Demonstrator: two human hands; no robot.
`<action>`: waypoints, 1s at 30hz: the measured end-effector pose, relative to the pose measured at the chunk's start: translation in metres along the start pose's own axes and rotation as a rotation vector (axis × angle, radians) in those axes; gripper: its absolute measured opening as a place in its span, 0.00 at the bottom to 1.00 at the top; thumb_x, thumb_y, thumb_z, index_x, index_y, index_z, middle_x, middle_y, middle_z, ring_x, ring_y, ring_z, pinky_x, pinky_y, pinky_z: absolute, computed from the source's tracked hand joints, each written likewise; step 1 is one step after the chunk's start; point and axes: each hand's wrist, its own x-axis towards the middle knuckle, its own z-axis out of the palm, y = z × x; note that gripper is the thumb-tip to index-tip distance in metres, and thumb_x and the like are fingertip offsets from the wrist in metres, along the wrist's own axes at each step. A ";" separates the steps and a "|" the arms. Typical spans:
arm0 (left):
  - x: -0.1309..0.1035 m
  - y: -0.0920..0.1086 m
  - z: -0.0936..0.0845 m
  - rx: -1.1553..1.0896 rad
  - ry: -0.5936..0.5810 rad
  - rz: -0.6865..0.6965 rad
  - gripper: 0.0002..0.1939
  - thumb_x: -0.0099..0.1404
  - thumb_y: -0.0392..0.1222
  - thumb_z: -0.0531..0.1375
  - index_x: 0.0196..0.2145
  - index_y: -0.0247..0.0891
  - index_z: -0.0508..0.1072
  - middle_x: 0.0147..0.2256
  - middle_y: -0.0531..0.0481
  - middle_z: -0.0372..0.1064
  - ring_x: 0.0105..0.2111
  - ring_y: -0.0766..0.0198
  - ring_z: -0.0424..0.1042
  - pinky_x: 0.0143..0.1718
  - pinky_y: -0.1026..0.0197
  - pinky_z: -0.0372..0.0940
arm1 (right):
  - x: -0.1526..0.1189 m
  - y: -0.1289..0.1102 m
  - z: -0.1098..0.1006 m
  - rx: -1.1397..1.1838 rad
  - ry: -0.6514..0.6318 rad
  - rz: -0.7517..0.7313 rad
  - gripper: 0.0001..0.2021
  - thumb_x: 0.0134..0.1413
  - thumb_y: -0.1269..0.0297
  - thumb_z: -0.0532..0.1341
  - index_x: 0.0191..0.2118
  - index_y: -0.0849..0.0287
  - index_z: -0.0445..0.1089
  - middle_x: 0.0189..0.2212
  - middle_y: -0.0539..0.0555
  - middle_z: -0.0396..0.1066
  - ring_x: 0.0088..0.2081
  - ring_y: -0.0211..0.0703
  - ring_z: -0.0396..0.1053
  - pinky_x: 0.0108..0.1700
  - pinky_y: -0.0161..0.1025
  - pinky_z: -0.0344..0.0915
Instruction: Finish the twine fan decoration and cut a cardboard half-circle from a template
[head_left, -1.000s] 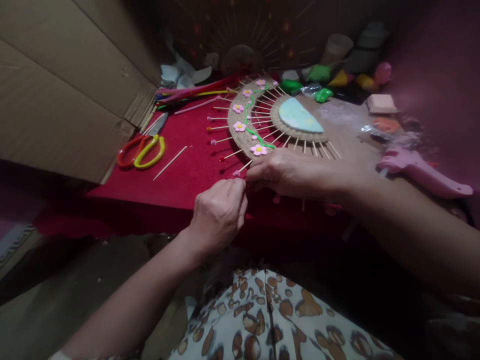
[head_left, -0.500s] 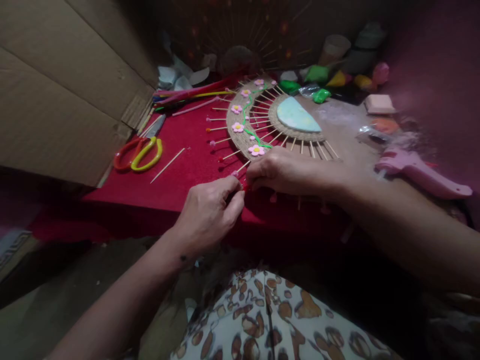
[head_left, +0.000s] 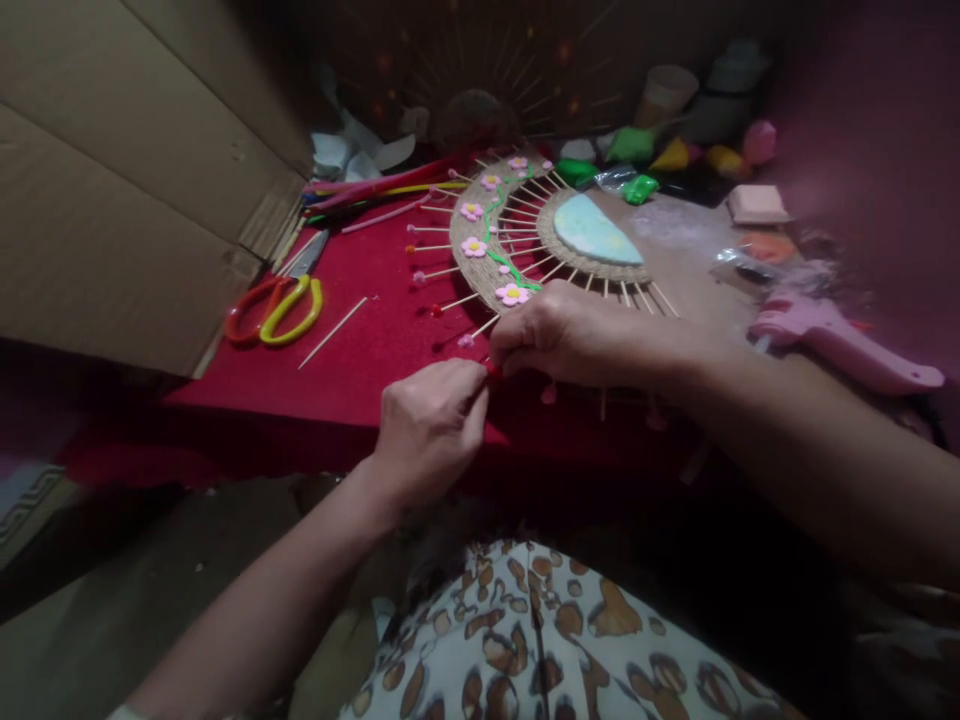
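Note:
A half-round craft with a twine-wrapped band [head_left: 466, 262], pink clay flowers and thin sticks radiating outward lies at the table's front edge. Its light blue half disc [head_left: 596, 235] sits at the inner centre. My right hand [head_left: 559, 335] is closed over the band's near side, its fingertips beside a small red bead [head_left: 493, 370]. Just left of that bead, my left hand [head_left: 435, 420] is closed with thumb against fingers. Whatever lies between the fingertips of either hand is too small or hidden to name. Pink and red beads tip several of the sticks.
Scissors [head_left: 289, 308] and a loose stick [head_left: 332, 333] lie left on the red cloth [head_left: 360, 370]. A pink glue gun [head_left: 847, 340] lies right. Behind are coloured pipe cleaners [head_left: 390, 185], bagged clay [head_left: 632, 147] and a cup [head_left: 667, 92]. Cardboard [head_left: 127, 180] stands left.
My left hand has turned slightly, and its thumb and fingers are closer together. The craft has shifted or tilted a little to the left. My right hand stays nearly in place.

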 end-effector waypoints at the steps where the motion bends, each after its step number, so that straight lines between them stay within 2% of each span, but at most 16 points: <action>1: 0.001 -0.004 -0.001 -0.059 -0.004 -0.004 0.09 0.64 0.35 0.52 0.29 0.35 0.70 0.25 0.51 0.68 0.26 0.67 0.66 0.28 0.64 0.59 | 0.000 0.000 -0.001 -0.011 -0.019 -0.010 0.07 0.49 0.75 0.57 0.25 0.62 0.70 0.19 0.46 0.63 0.23 0.30 0.57 0.27 0.31 0.52; 4: 0.005 -0.009 -0.005 -0.001 0.000 0.053 0.07 0.62 0.36 0.54 0.31 0.35 0.71 0.26 0.49 0.68 0.28 0.65 0.66 0.29 0.63 0.59 | 0.000 -0.003 -0.003 -0.075 -0.070 -0.006 0.07 0.49 0.76 0.57 0.24 0.62 0.70 0.16 0.46 0.61 0.20 0.30 0.54 0.24 0.32 0.49; 8: 0.007 -0.003 -0.008 0.244 0.033 0.162 0.09 0.61 0.34 0.53 0.25 0.35 0.69 0.22 0.49 0.64 0.24 0.63 0.62 0.24 0.61 0.54 | -0.001 -0.004 -0.002 -0.097 -0.112 -0.001 0.10 0.49 0.76 0.54 0.22 0.62 0.67 0.16 0.46 0.61 0.19 0.30 0.54 0.23 0.33 0.47; 11: 0.008 0.002 -0.010 0.316 0.021 0.227 0.11 0.62 0.33 0.51 0.23 0.36 0.67 0.22 0.50 0.63 0.24 0.63 0.60 0.24 0.60 0.53 | -0.001 -0.001 0.001 -0.059 -0.151 -0.013 0.10 0.51 0.74 0.53 0.22 0.61 0.65 0.16 0.46 0.62 0.19 0.30 0.54 0.23 0.33 0.47; 14: 0.012 -0.003 -0.015 0.312 -0.056 0.211 0.10 0.62 0.33 0.50 0.26 0.36 0.68 0.24 0.49 0.64 0.26 0.62 0.62 0.25 0.60 0.54 | -0.001 0.002 0.003 -0.075 -0.129 0.002 0.10 0.53 0.73 0.53 0.24 0.61 0.67 0.17 0.46 0.62 0.20 0.30 0.56 0.25 0.33 0.48; 18: 0.022 -0.022 -0.029 0.140 -0.261 0.137 0.06 0.61 0.34 0.51 0.33 0.36 0.69 0.33 0.47 0.67 0.33 0.61 0.65 0.29 0.62 0.59 | 0.000 -0.003 -0.002 -0.137 -0.111 0.015 0.07 0.51 0.73 0.55 0.30 0.61 0.71 0.21 0.48 0.66 0.23 0.32 0.58 0.28 0.33 0.50; 21: 0.029 -0.033 -0.039 0.025 -0.329 0.106 0.08 0.62 0.34 0.50 0.33 0.36 0.68 0.34 0.47 0.67 0.34 0.62 0.66 0.33 0.62 0.61 | 0.000 -0.012 -0.008 -0.158 -0.129 0.016 0.06 0.50 0.72 0.58 0.34 0.61 0.72 0.23 0.49 0.67 0.24 0.33 0.58 0.28 0.34 0.50; 23: 0.033 -0.034 -0.044 -0.034 -0.316 0.114 0.08 0.63 0.35 0.50 0.33 0.36 0.68 0.34 0.47 0.66 0.33 0.63 0.66 0.33 0.62 0.61 | 0.001 -0.017 -0.009 -0.156 -0.118 0.050 0.07 0.51 0.68 0.59 0.36 0.61 0.72 0.21 0.49 0.66 0.23 0.33 0.58 0.29 0.34 0.50; 26: 0.035 -0.037 -0.049 -0.132 -0.237 0.119 0.08 0.64 0.39 0.51 0.32 0.37 0.69 0.33 0.49 0.67 0.32 0.65 0.67 0.33 0.63 0.61 | 0.004 -0.022 -0.004 -0.164 -0.029 0.135 0.06 0.51 0.65 0.59 0.32 0.58 0.73 0.17 0.47 0.63 0.22 0.33 0.56 0.28 0.35 0.49; 28: 0.035 -0.052 -0.053 -0.159 -0.119 0.039 0.09 0.65 0.42 0.51 0.33 0.38 0.69 0.32 0.50 0.68 0.32 0.66 0.67 0.34 0.64 0.61 | 0.005 -0.023 0.001 -0.169 0.061 0.175 0.06 0.51 0.66 0.59 0.28 0.58 0.72 0.17 0.47 0.63 0.22 0.32 0.56 0.27 0.35 0.48; 30: 0.032 -0.082 -0.055 -0.078 0.040 -0.131 0.10 0.65 0.45 0.52 0.34 0.39 0.70 0.31 0.52 0.69 0.31 0.67 0.67 0.34 0.64 0.61 | 0.005 -0.023 0.005 -0.143 0.127 0.195 0.07 0.51 0.67 0.58 0.26 0.59 0.71 0.18 0.47 0.62 0.22 0.32 0.55 0.27 0.35 0.47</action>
